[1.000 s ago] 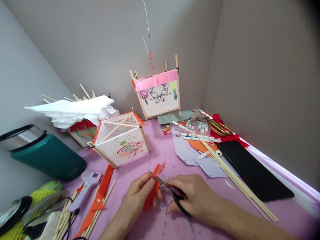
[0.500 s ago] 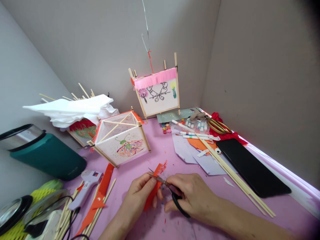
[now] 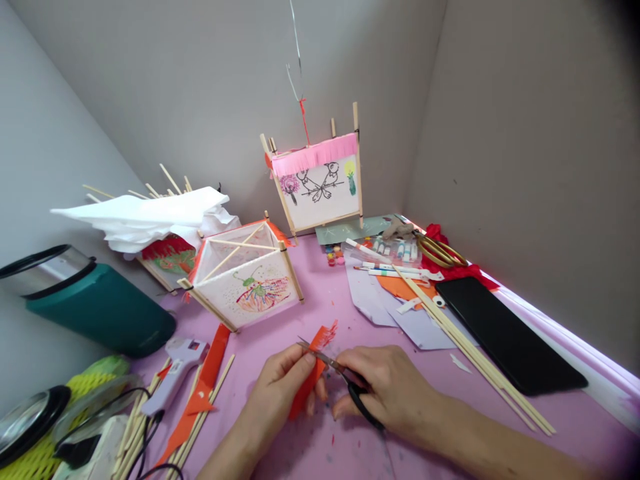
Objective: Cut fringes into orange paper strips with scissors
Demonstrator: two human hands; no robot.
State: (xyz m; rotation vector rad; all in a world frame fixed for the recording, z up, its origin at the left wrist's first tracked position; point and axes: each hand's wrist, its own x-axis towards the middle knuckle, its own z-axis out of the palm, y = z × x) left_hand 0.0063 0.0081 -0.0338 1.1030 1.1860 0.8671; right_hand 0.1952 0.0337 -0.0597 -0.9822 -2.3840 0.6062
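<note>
Orange paper strip [image 3: 309, 370] pinched in left-hand fingers [image 3: 305, 363], scissors [image 3: 345, 383] cutting

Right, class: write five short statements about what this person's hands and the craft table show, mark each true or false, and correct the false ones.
1. The left hand holds an orange paper strip. True.
2. The right hand works a pair of scissors with black handles. True.
3. The scissors are cutting a wooden stick. False: their blades meet the orange paper strip; the wooden sticks lie apart on the table.
4. The glue gun lies to the left of the hands, untouched. True.
5. The lantern with the pink fringe lies flat beside the scissors. False: it stands upright at the back by the wall.
</note>
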